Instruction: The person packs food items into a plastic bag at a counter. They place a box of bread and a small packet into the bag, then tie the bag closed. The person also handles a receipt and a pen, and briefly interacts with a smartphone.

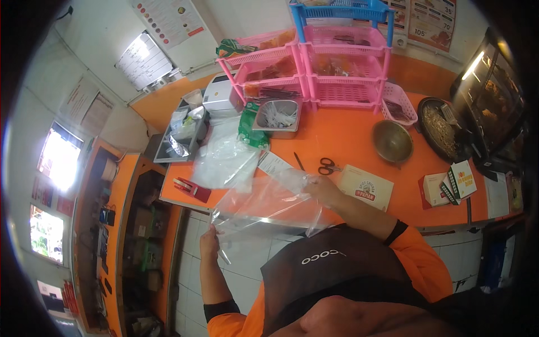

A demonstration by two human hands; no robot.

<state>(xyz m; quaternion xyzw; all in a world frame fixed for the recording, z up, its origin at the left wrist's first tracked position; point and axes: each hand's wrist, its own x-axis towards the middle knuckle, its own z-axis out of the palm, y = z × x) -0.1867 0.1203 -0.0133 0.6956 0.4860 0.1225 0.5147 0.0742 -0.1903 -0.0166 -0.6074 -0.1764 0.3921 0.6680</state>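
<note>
A clear plastic bag (269, 206) is stretched between my hands, over the counter's front edge. My left hand (209, 244) grips its lower left corner beyond the edge, above the tiled floor. On the other side, my right hand (323, 191) pinches the bunched upper part above the counter. A printed paper slip (273, 163) lies partly under the bag. Close to my right hand are black-handled scissors (326, 167) and a cardboard food box (365, 185) with a printed logo. A dark pen (298, 161) rests behind the bag.
The orange counter (337, 126) carries a stack of plastic bags (227, 147), a red stapler or tape dispenser (191, 189), a steel pan of plastic pieces (277, 120) and a metal bowl (392, 142). Pink racks (345, 80) stand behind. A black pan (440, 126) and lit display case (490, 92) are right.
</note>
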